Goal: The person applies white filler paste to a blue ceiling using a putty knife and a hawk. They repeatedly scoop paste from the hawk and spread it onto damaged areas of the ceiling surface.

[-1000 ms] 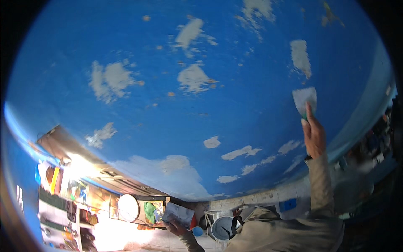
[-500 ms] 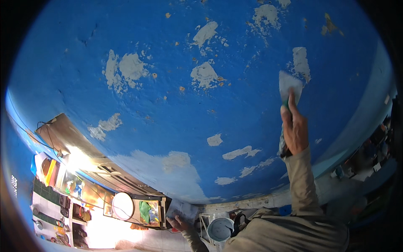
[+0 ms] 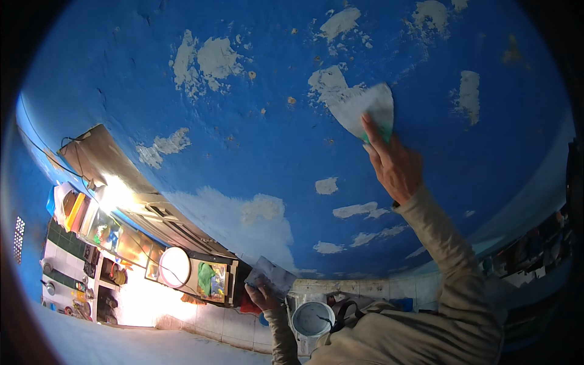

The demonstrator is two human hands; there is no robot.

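My right hand [image 3: 398, 167] is closed round a putty knife [image 3: 368, 112] with a wide pale blade and a bit of green at the handle. The blade lies against the blue wall [image 3: 292, 158], at the right edge of a grey-white putty patch [image 3: 328, 85]. Lower left, my left hand [image 3: 264, 298] grips a flat grey rectangular plate [image 3: 271, 277], held away from the wall; its thumb and fingers show only in part. Several other pale patches dot the wall, among them a tall narrow one [image 3: 469, 94] to the right.
Below me stands a bucket [image 3: 313, 319] of greyish contents. Left of it are a round white lid-like thing [image 3: 174, 266] and a green cloth [image 3: 205, 278] on a cluttered surface. Shelves with household goods and a bright light fill the lower left. A loose cable [image 3: 52, 155] hangs at the left wall.
My right hand has moved the putty knife left, from beside the tall narrow patch to the middle patch. My left hand has raised the plate slightly. The view has shifted.
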